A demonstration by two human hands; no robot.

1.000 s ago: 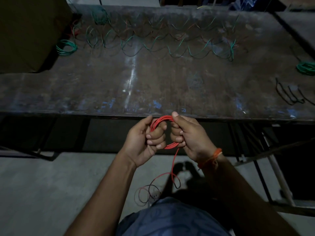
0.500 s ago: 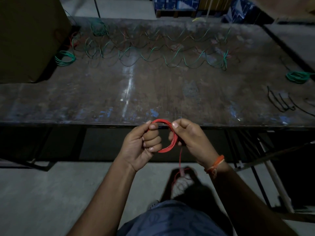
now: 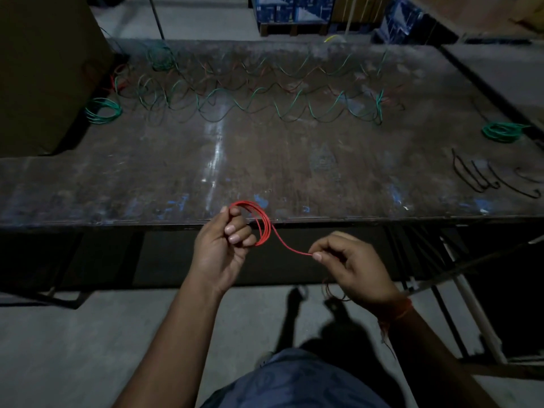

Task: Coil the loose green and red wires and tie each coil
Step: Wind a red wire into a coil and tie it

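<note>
My left hand (image 3: 225, 245) grips a small red wire coil (image 3: 263, 223) just in front of the table's near edge. A loose strand of the same red wire (image 3: 290, 248) runs from the coil to my right hand (image 3: 351, 265), which pinches it between thumb and fingertip, off to the right and lower. The rest of the strand hangs below my right palm, mostly hidden. Loose green and red wires (image 3: 253, 89) lie in wavy loops across the far half of the table.
The dark worn table (image 3: 294, 160) carries a green coil (image 3: 103, 111) at the far left, another green coil (image 3: 502, 131) at the right edge and black bent wires (image 3: 485, 179) near the right. A large box (image 3: 44, 69) stands far left. Blue crates (image 3: 294, 10) sit behind.
My right hand has left the coil and pulled the free strand out to the right and down. My left hand keeps hold of the coil.
</note>
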